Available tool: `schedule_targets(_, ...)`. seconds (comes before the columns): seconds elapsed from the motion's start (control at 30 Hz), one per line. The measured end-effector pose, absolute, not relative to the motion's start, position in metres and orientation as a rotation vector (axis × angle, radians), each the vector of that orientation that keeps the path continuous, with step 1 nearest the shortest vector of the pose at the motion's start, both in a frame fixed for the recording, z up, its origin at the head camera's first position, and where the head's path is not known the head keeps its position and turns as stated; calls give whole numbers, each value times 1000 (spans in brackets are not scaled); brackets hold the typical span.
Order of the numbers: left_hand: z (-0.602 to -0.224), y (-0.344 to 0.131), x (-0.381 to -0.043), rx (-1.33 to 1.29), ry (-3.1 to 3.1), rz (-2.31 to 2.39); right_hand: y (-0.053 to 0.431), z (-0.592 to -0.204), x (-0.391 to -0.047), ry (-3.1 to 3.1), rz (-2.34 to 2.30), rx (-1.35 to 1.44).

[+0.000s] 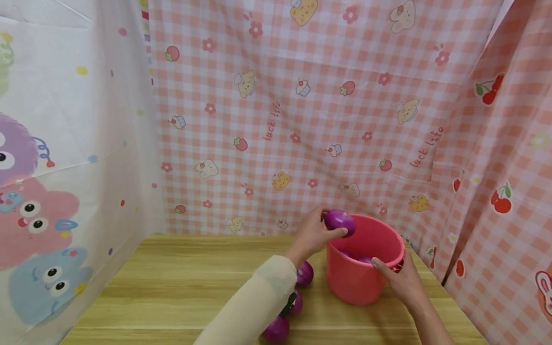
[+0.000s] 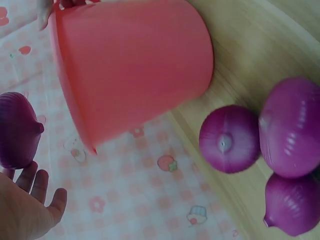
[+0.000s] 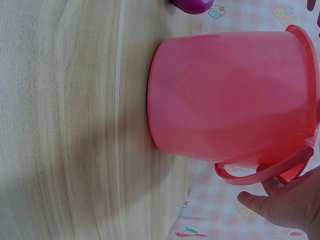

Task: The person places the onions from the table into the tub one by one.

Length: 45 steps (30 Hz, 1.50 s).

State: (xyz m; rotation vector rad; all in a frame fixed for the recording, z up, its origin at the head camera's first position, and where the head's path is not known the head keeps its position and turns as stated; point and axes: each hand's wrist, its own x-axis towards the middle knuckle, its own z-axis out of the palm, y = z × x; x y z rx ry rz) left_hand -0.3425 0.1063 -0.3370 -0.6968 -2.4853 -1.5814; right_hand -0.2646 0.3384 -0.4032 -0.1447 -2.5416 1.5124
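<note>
My left hand (image 1: 311, 235) holds a purple onion (image 1: 340, 222) at the near-left rim of a red plastic bucket (image 1: 358, 282). In the left wrist view, that onion (image 2: 18, 131) rests against the fingers of the left hand (image 2: 27, 205). My right hand (image 1: 403, 280) grips the bucket's right rim, thumb over the edge. From the right wrist view, the right hand (image 3: 290, 202) is beside the bucket's red handle (image 3: 265, 172). Purple onions (image 1: 365, 259) show partly inside the bucket; its wall hides the rest.
Left of the bucket, a purple onion (image 1: 304, 274) lies on the wooden table (image 1: 207, 282), with two more onions (image 2: 292, 205) close by. My left sleeve partly covers them in the head view. A pink checked curtain (image 1: 276, 120) hangs behind; another cloth (image 1: 509, 191) borders the right side.
</note>
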Motion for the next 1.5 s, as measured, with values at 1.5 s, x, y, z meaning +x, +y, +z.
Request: schedule_targets(1.5, -361, 57, -360, -676, -2586, -1454, 339, -404, -263, -2522, 1521, -134)
